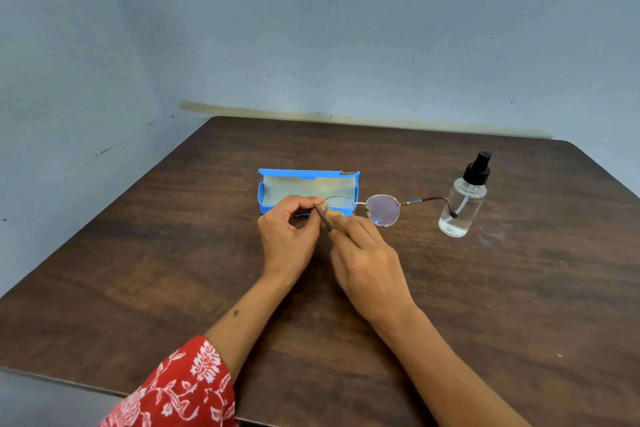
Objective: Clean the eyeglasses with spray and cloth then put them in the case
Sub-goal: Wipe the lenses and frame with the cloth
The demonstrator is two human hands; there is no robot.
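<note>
— The case (308, 174)?
— Bright blue, pale grey lining.
— The sleeve (180, 388)?
— Red with white flowers. The table (485, 305) is dark brown woodgrain; the spray bottle (462, 204) clear, black-capped.

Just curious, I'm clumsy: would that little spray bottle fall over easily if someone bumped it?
Probably, yes. The spray bottle stands tall and narrow on the table, so a knock near its black top could tip it. It looks only partly filled, so it is likely light. Being round, it might roll once down.
</note>
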